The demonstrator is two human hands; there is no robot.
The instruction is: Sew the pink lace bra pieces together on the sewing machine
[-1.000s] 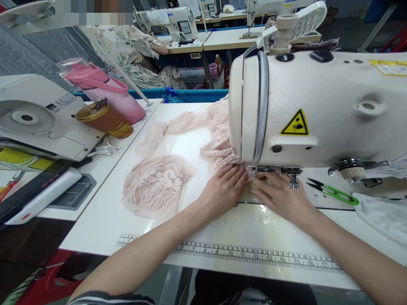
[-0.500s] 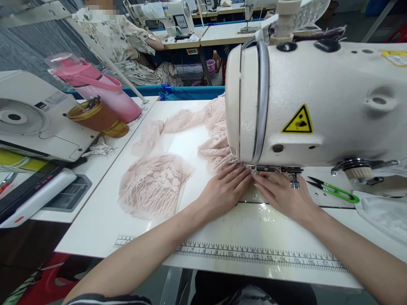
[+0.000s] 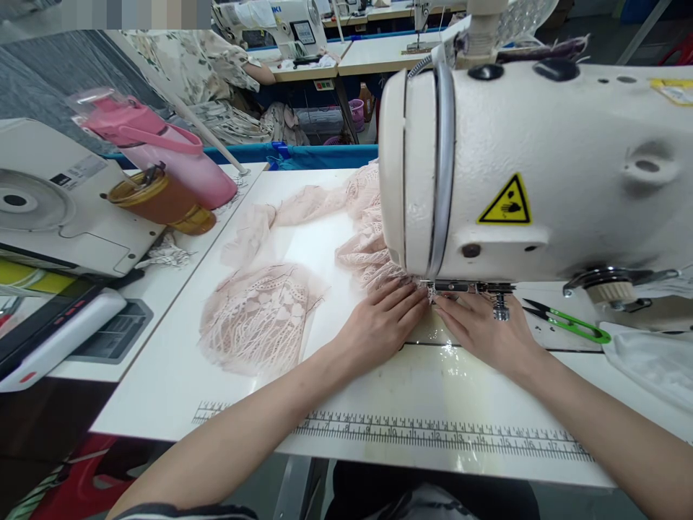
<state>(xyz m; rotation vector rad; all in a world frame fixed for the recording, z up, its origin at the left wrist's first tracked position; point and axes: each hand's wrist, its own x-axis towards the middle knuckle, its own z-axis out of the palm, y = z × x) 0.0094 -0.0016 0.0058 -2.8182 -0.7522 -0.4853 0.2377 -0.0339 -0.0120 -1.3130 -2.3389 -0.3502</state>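
Pale pink lace fabric [image 3: 362,249] lies bunched on the left of the sewing machine [image 3: 563,152] and runs in under its needle area. My left hand [image 3: 379,318] is palm down beside the presser foot, its fingers close together on the fabric's edge; its thumb is hidden. Just right of the needle area, my right hand [image 3: 481,328] has thumb and forefinger close to the same edge. The machine head covers part of its fingers. Both hands' fingertips nearly meet at the foot. A rounded lace piece [image 3: 254,318] spreads on the table left of my forearm.
Green-handled thread snips [image 3: 574,325] lie right of my right hand, near white cloth [image 3: 650,365]. A printed ruler [image 3: 411,431] runs along the table's front. At left stand a pink bottle [image 3: 178,152], an amber cup [image 3: 162,202] and another machine [image 3: 65,209]. A person [image 3: 189,68] sits beyond.
The whole view has shifted slightly. Both hands stay at the presser foot, and the lace lies almost as before.
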